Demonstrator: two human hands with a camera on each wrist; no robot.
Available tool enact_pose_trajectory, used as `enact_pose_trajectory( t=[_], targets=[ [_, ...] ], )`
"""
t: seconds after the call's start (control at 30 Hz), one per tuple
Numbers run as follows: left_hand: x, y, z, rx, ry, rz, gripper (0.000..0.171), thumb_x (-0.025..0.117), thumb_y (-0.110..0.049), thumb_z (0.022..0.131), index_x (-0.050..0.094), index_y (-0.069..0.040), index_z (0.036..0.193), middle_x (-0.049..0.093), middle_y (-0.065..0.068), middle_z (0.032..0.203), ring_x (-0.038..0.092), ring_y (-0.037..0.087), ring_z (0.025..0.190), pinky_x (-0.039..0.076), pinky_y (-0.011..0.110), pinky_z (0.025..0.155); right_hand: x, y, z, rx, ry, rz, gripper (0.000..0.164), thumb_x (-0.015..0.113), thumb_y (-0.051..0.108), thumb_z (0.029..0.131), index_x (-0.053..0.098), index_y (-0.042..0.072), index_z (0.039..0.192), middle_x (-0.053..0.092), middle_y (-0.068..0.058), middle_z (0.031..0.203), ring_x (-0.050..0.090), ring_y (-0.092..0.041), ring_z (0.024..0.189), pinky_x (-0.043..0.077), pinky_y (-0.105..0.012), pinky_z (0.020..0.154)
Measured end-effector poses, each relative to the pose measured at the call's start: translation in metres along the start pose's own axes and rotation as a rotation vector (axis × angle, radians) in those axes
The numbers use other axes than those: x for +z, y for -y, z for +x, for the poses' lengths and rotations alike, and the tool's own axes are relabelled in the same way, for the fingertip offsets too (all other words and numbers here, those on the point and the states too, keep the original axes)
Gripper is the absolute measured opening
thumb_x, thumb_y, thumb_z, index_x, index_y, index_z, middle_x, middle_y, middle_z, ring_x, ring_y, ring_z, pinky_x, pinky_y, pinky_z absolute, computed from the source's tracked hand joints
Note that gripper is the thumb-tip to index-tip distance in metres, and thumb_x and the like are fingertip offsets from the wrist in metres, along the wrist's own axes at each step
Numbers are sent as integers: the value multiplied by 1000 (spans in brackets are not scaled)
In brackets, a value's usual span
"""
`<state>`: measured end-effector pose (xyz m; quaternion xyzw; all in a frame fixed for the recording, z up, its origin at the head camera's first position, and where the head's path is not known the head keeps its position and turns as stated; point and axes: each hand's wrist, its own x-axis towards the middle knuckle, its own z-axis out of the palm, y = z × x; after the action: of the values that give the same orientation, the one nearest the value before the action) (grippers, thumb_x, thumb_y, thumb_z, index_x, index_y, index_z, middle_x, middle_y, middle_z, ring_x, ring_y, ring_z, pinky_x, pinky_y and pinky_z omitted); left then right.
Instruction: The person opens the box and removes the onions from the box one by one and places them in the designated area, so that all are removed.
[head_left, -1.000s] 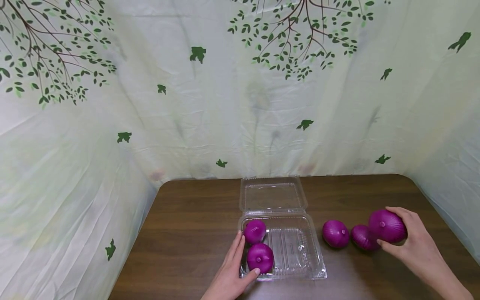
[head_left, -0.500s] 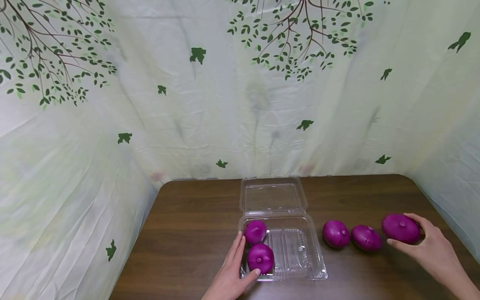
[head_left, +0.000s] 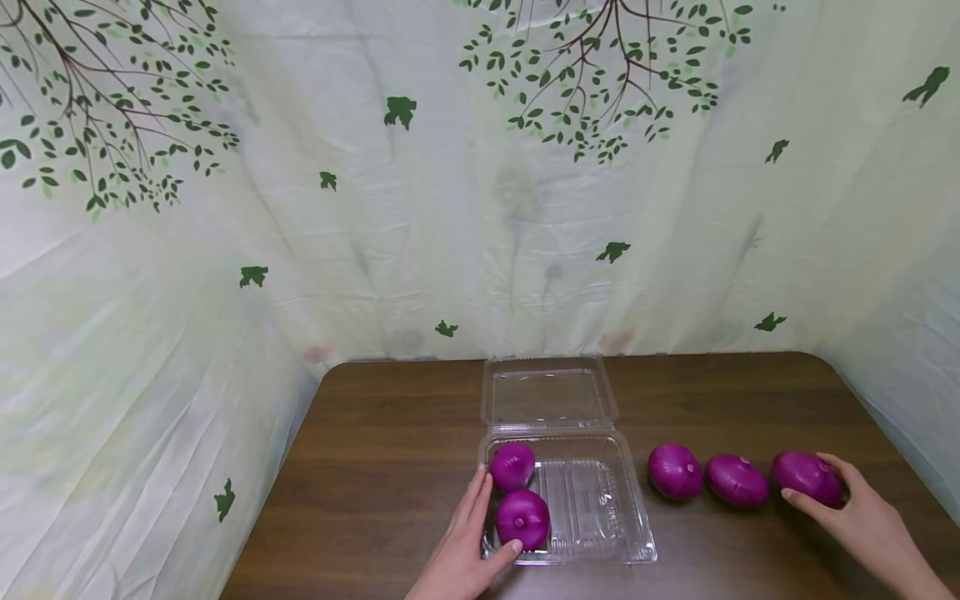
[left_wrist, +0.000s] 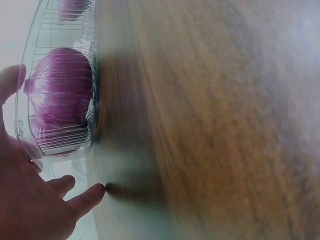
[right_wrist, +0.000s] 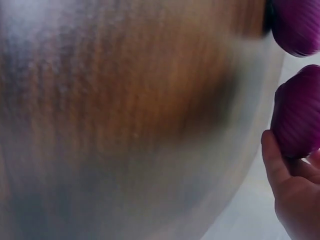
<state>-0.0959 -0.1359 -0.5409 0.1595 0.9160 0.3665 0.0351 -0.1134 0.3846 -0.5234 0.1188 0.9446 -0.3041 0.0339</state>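
My right hand point(head_left: 862, 508) holds a purple onion point(head_left: 807, 477) at the right end of a row, thumb on its near side and fingers behind. In the right wrist view the thumb lies against this onion point(right_wrist: 300, 112). Left of it two more purple onions point(head_left: 737, 480) point(head_left: 674, 472) sit on the table. A clear plastic clamshell container point(head_left: 592, 500) lies with its lid folded back. Two onions point(head_left: 513, 466) point(head_left: 522, 519) sit along its left side. My left hand point(head_left: 461, 542) rests against the container's left edge, fingers extended, thumb at the front rim.
The container's clear lid point(head_left: 551, 396) lies flat behind it, near the back edge of the brown wooden table point(head_left: 390, 467). A pale curtain point(head_left: 450, 208) printed with leaves hangs behind the table and along both sides.
My right hand has moved right and down with its onion, away from the middle onion, leaving a small gap between the two. My left hand and the container have stayed in place.
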Motion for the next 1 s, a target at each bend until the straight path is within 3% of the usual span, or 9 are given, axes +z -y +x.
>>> enact_pose_trajectory(
  t=[0.3, 0.73, 1.0],
  targets=[
    [1, 0, 1, 21, -12, 11, 93, 61, -59, 89, 16, -17, 159, 7, 0, 165, 27, 38, 142, 39, 65, 98, 12, -9, 3, -17, -10, 13, 95, 62, 55, 91, 24, -16, 141, 34, -46, 126, 42, -61, 109, 44, -67, 77],
    [3, 2, 0, -3, 6, 5, 95, 62, -59, 88, 15, -18, 159, 5, -2, 165, 24, 34, 144, 38, 63, 100, 21, -2, 6, 72, 123, 64, 111, 51, 64, 93, -1, -19, 146, 19, -50, 138, 32, -64, 119, 40, -70, 86],
    [1, 2, 1, 0, 3, 8, 94, 61, -60, 89, 15, -17, 159, 5, -1, 165, 23, 33, 145, 36, 62, 103, 25, 2, 6, 42, 101, 73, 114, 56, 60, 92, -7, -16, 147, 14, -49, 142, 26, -66, 122, 36, -72, 90]
  ],
)
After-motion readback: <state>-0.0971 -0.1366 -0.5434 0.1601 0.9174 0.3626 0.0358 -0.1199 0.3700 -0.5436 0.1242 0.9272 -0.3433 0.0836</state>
